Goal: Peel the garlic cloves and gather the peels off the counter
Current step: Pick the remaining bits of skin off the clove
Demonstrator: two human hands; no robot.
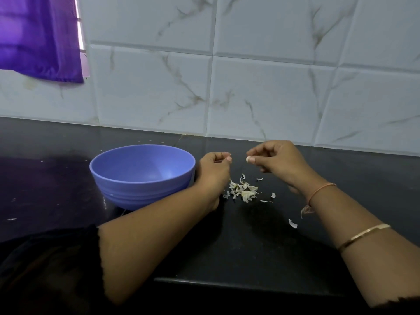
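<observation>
My right hand (276,159) hovers above the black counter (250,242) and pinches a small white garlic clove (248,159) between thumb and fingers. My left hand (214,168) is just to its left, fingers curled, with a tiny scrap of peel (227,153) pinched at its fingertips. Below and between the hands lies a pile of pale garlic peels (242,189). A few stray peels lie around it, one further right (292,223). A blue bowl (142,176) stands to the left, touching my left wrist; its visible inside looks empty.
A white marbled tile wall (272,76) runs along the back of the counter. A purple curtain (41,37) hangs at the upper left. The counter's front edge (227,281) is close below my forearms.
</observation>
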